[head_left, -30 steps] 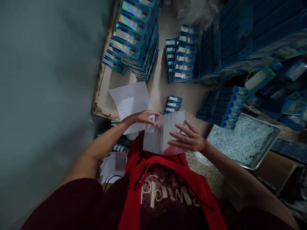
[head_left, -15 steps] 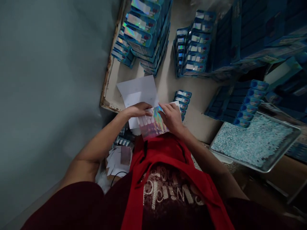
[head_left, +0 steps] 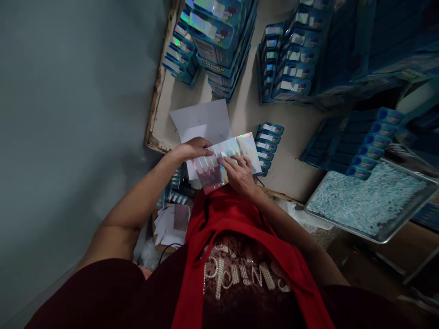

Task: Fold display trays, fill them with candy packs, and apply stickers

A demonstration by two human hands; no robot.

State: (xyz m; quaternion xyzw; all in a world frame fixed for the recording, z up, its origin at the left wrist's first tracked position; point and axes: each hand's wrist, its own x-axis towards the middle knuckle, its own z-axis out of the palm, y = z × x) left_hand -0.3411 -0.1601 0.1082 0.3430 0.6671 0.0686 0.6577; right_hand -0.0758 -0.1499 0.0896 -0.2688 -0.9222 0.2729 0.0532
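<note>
A shiny holographic sticker sheet (head_left: pixel 245 148) with a row of white label strips is held at a tilt in front of my apron. My left hand (head_left: pixel 196 148) is closed on its upper left part, thumb over the face. My right hand (head_left: pixel 240 173) lies on the sheet's lower middle with fingers apart, fingertips touching it beside the strips. Whether a strip is lifted under them I cannot make out. Behind the sheet, white paper (head_left: pixel 206 119) rests on the table corner. Just to the right stands a short row of small blue boxes (head_left: pixel 269 146) with pale labels on their ends.
Tall stacks of blue boxes (head_left: pixel 219 41) and further rows (head_left: pixel 295 68) cover the back of the table (head_left: pixel 240 109). At right, a metal tray (head_left: pixel 370 201) of pale blue pieces sits by more boxes (head_left: pixel 363 141). Paper scraps (head_left: pixel 166 226) lie low at left, near the wall (head_left: pixel 68 114).
My right hand has slid from the sheet's right edge toward its middle, uncovering the right part. The sheet shows more of its face. My left hand keeps its hold.
</note>
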